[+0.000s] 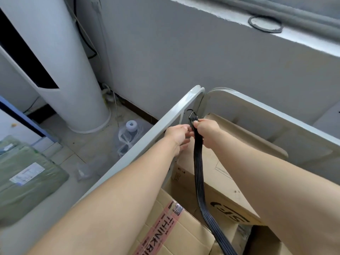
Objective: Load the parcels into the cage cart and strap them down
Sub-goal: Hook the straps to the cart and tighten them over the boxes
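Right hand (204,130) clamped on black strap (201,181) below hook (191,113); left hand (177,135) pinching strap alongside.

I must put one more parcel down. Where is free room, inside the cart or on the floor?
Inside the cage cart, cardboard boxes crowd it, with the strap across and both hands, left hand and right hand, at the corner. Bare floor lies between cart rail, white column and green parcels.

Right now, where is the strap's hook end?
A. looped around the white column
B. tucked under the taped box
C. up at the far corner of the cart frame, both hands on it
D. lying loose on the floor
C: the hook sits at the corner of the cart frame, with the right hand gripping the black strap just below it and the left hand alongside.
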Demonstrator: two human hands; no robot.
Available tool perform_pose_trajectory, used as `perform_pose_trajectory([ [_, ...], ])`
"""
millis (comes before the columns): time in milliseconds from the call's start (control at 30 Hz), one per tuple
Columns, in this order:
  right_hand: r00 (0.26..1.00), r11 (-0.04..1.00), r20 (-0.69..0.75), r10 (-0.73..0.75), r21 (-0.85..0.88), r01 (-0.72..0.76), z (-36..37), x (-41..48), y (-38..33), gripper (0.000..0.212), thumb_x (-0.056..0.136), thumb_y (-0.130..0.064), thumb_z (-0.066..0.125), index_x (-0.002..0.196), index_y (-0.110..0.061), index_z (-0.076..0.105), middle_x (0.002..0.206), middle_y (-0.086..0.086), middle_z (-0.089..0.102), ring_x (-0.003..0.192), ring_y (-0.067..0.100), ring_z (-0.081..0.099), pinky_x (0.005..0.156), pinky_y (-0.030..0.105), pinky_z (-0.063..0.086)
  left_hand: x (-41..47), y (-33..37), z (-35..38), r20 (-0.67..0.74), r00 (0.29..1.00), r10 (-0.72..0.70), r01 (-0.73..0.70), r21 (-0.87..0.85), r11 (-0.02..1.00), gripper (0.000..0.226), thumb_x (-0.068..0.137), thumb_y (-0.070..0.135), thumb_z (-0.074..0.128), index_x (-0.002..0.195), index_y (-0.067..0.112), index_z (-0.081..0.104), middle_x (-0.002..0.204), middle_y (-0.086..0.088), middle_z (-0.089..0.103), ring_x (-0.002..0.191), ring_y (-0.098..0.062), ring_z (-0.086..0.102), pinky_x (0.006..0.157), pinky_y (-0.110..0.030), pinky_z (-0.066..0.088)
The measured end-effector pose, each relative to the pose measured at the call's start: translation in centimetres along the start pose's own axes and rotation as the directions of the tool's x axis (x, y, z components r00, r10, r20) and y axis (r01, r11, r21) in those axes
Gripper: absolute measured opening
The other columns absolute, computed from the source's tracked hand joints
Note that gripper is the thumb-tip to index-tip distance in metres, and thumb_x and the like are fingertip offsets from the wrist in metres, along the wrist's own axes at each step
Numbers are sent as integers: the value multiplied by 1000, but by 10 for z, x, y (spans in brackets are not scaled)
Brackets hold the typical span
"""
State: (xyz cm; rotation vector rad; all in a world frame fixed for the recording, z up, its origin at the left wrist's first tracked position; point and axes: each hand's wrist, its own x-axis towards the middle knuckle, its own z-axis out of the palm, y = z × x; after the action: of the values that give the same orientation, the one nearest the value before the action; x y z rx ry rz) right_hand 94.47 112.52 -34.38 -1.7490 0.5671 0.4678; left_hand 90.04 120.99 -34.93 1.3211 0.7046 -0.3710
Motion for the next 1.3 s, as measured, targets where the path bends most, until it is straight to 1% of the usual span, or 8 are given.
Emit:
perform_pose_trajectory([
  [167,996,1000,86,22,5,-22,17,23,7,28,101,-10,41,124,-11,58,68,7,56,49,15,47,49,26,42,11,-10,-3,-58,998,-2,-2,-68,998,34,100,11,38,79,27,59,76,7,60,71,-11,53,72,-27,44],
  [300,986,993,145,78,-101,-63,6,19,7,28,102,-10,39,124,-10,55,67,7,51,51,14,42,49,21,40,11,-16,-7,-27,1000,-1,0,-37,999,25,100,12,42,104,24,63,94,4,61,87,-16,54,80,-31,47],
  [433,989,992,125,77,-113,-63,-14,-5,3,11,101,-14,47,95,-10,55,64,6,46,49,14,38,50,24,38,-5,-16,-8,13,999,-33,33,-9,999,27,99,15,46,122,16,60,110,-3,59,100,-21,58,80,-30,50],
  [567,989,989,126,82,-134,-65,-35,-34,1,20,98,-17,52,82,-6,54,59,5,45,46,14,36,48,24,36,-34,-12,2,54,997,-51,50,21,999,29,99,18,47,126,11,56,115,-6,61,102,-22,61,79,-30,52],
  [967,998,975,64,20,-221,-6,-149,-170,19,21,95,-19,58,86,0,63,59,3,49,46,11,41,45,20,40,-156,-4,53,145,987,-63,40,157,987,30,99,20,48,119,-1,56,118,-11,60,107,-23,59,90,-32,49],
  [1133,999,975,53,-8,-219,20,-198,-231,38,20,94,-19,61,89,0,64,59,4,51,43,11,43,42,19,40,-212,-22,89,207,976,-72,40,157,987,35,97,21,52,124,-1,54,122,-12,59,107,-24,60,84,-31,49],
  [1200,998,975,64,-23,-220,37,-219,-257,45,20,94,-19,61,86,-1,63,58,3,51,39,10,42,39,15,40,-237,-33,104,202,977,-64,34,148,988,31,96,20,54,120,0,56,113,-11,61,97,-22,62,82,-31,49],
  [1300,997,967,80,-22,-250,42,-257,-295,59,23,93,-23,62,79,-4,64,53,0,53,38,9,43,43,19,41,-280,-50,130,220,972,-81,56,118,991,11,96,14,54,98,5,60,90,-8,61,76,-17,60,78,-31,51],
])
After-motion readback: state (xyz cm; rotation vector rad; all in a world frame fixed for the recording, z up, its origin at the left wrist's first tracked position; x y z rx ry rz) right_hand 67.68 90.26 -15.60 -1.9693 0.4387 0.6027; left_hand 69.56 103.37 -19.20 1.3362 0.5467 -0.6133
